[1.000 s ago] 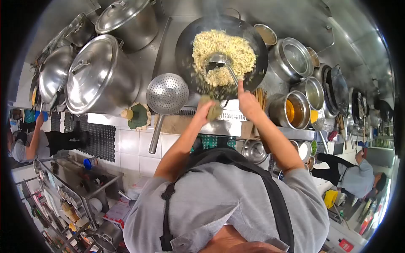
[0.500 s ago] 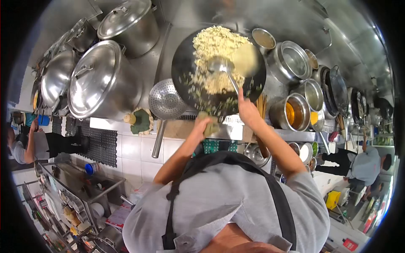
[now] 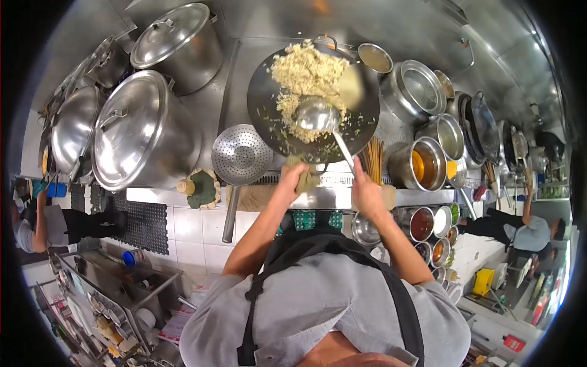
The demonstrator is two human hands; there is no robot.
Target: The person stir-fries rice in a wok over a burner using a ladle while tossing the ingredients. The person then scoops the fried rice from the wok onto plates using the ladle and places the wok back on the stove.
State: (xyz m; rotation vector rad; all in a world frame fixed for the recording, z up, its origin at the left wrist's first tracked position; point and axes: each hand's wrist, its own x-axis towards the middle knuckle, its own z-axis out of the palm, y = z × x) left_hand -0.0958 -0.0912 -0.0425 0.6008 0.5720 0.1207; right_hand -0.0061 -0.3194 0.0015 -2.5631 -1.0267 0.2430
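My left hand [image 3: 291, 182] is closed around a greenish folded cloth [image 3: 309, 178] at the near rim of a black wok [image 3: 262, 110]. The wok's near handle, if under the cloth, is hidden. My right hand [image 3: 369, 194] grips the handle of a steel ladle [image 3: 317, 114], its bowl resting low over the food. Fried rice [image 3: 309, 68] heaps toward the wok's far side, and green bits and loose grains scatter across the near part. A pale, blurred round patch [image 3: 351, 88] shows at the right of the rice; I cannot tell what it is.
Left of the wok lie a perforated skimmer [image 3: 242, 154] and large lidded pots [image 3: 131, 131]. On the right are bamboo sticks [image 3: 372, 160], a pot of orange liquid [image 3: 428, 165] and sauce containers [image 3: 422, 224]. Co-workers [image 3: 531, 231] stand far right and far left [image 3: 38, 227].
My right hand has drawn the ladle back toward my body, and its bowl has moved nearer the wok's near side. My left hand stays on the cloth at the rim.
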